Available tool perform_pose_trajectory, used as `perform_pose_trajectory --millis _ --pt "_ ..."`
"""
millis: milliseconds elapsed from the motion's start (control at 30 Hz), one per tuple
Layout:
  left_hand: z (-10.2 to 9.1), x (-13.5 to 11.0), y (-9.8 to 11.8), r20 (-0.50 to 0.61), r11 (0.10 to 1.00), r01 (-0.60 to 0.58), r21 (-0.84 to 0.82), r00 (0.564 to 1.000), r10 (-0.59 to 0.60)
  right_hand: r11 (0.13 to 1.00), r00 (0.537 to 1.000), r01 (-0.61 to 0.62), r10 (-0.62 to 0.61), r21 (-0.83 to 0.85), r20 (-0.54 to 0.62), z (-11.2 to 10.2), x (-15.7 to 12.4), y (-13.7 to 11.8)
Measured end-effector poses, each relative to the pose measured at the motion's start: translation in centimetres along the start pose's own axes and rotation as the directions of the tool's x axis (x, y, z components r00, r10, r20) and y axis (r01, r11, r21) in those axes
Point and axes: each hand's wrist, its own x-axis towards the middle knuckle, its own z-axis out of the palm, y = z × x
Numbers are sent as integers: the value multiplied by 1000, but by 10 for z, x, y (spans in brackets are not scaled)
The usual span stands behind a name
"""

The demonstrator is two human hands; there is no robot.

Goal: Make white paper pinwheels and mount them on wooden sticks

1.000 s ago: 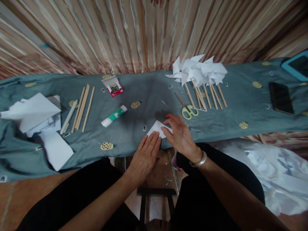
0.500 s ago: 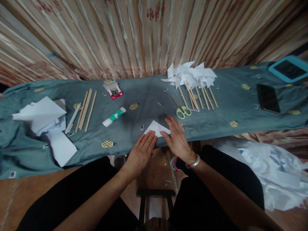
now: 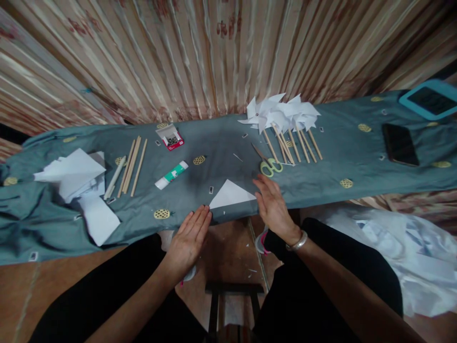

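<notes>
A white paper folded into a triangle (image 3: 229,195) lies near the front edge of a grey-green cloth (image 3: 214,152). My left hand (image 3: 189,236) is flat with fingers stretched out; its fingertips reach the paper's left corner. My right hand (image 3: 272,205) is open too, fingers extended, touching the paper's right corner. Green-handled scissors (image 3: 269,164) lie just beyond my right hand. A wristband sits on my right wrist.
White paper pinwheels on wooden sticks (image 3: 285,116) lie at the back right. Loose sticks (image 3: 131,164), a glue stick (image 3: 171,175), a red box of pins (image 3: 170,136) and a paper pile (image 3: 78,183) are to the left. A dark phone (image 3: 400,144) and a blue-edged tablet (image 3: 430,98) lie far right.
My left hand has slid back off the paper toward me, uncovering the whole triangle. My right hand has shifted to the paper's right corner. The view tilted slightly.
</notes>
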Motion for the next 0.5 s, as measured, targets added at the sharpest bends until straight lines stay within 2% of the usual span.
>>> perform_pose_trajectory --millis 233,400,500 --pt "1 4 3 -53 995 77 -70 995 -81 993 1000 -3 1 121 20 -6 13 -2" --pt "-11 17 -2 -96 976 108 -190 987 -128 944 983 -183 172 273 65 -13 26 -1" --pt "-17 30 -9 -116 948 146 -281 976 -185 949 981 -184 163 257 103 -15 30 -5"
